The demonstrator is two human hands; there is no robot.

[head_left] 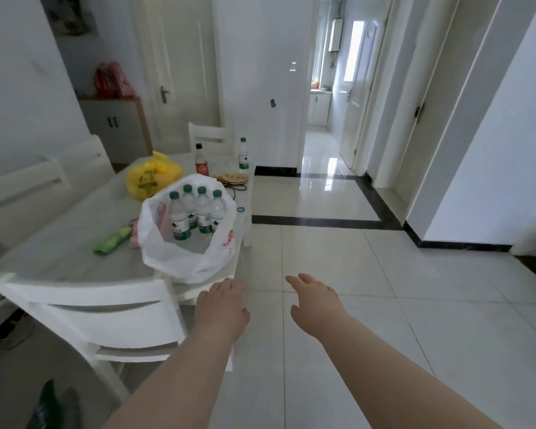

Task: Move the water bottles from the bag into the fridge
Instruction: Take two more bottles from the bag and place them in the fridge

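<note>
A white plastic bag (180,258) stands open on the near right corner of the white table (75,249). Inside it stand several clear water bottles (198,209) with green caps and green labels. One more such bottle (243,154) stands alone at the table's far right edge. My left hand (222,305) reaches forward, fingers relaxed and empty, just short of the bag. My right hand (314,301) is stretched out over the floor to the right, also empty. No fridge is in view.
A white chair (106,317) stands between me and the table, another chair (211,136) at the far end. A yellow bag (152,178), a dark bottle (201,159), a green cloth (112,241) lie on the table. Tiled floor (353,274) opens right towards a hallway.
</note>
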